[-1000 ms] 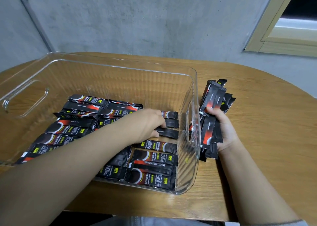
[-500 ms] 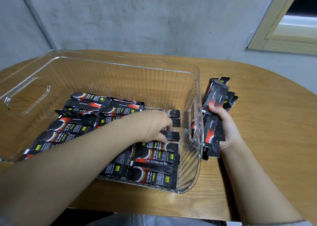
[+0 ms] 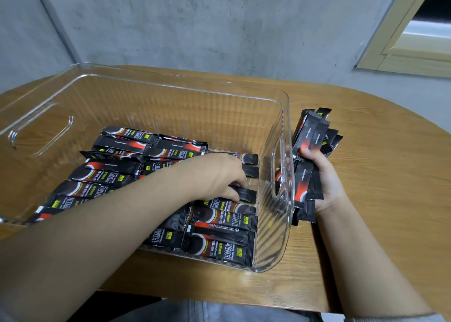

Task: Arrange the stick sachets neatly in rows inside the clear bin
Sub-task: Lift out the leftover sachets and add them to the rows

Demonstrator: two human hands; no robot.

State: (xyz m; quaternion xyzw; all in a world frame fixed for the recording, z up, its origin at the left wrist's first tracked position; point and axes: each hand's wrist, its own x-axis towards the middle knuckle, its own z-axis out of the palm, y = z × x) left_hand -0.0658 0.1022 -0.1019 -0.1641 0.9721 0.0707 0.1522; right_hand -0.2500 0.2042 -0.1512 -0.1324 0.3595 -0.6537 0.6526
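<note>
wooden table [image 3: 366,199] | clear bin [image 3: 285,116]: sachet rows [image 3: 109,175] | left hand [image 3: 217,175] pinches sachet [image 3: 244,193] | right hand [image 3: 324,180] grips bundle [image 3: 312,136]

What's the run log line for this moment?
left hand: placing sachet in clear bin | right hand: grips spare sachets outside
</note>
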